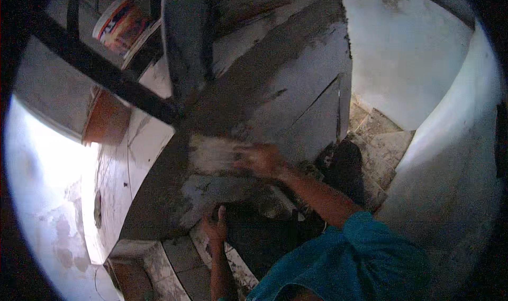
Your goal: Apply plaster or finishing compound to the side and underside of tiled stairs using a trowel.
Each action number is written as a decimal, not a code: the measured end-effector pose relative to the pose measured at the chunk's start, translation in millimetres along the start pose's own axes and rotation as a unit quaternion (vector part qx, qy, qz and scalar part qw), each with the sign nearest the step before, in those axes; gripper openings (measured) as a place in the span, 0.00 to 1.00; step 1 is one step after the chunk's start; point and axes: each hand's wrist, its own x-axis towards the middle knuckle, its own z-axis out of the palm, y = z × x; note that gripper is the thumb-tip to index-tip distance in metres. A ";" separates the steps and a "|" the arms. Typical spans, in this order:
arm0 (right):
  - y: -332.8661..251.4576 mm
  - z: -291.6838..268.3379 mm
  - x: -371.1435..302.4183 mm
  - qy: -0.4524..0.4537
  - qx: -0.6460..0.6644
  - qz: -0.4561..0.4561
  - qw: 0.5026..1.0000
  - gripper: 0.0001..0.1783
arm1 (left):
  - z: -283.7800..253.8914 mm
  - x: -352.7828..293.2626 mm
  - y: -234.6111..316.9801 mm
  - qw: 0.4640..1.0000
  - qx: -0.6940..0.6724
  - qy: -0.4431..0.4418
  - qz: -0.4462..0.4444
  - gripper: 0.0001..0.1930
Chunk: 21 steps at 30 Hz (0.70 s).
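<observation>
My right hand (262,161) grips a pale, flat rectangular plastering float (214,154), both smeared by motion. The float lies against a surface spread with dark wet plaster (159,195), with a smoother grey patch (296,100) to its right. Lower down, my left hand (215,228) is raised close to the plaster's lower edge. Its thumb and fingers stand apart and nothing shows between them. The forearm below it rises from the bottom of the view.
Dark metal bars (106,71) cross the upper left. Beyond them are a printed bucket (124,26) and an orange-brown container (108,116). Pale walls curve along the right; dirty floor tiles (378,134) lie beside them. Stained steps (166,272) are at lower left.
</observation>
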 end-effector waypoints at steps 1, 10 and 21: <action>9.4 16.6 -8.9 0.015 0.039 -0.029 0.999 0.21 | -9.6 -4.6 -15.8 0.999 0.041 0.018 -0.012 0.22; 53.3 -129.2 42.3 0.306 -0.043 0.222 0.925 0.17 | -19.2 -31.6 -47.8 0.986 -0.058 0.130 -0.084 0.31; -52.4 77.8 1.0 -0.013 -0.055 -0.021 0.998 0.18 | -12.5 -27.2 -34.5 0.980 -0.047 0.176 -0.083 0.23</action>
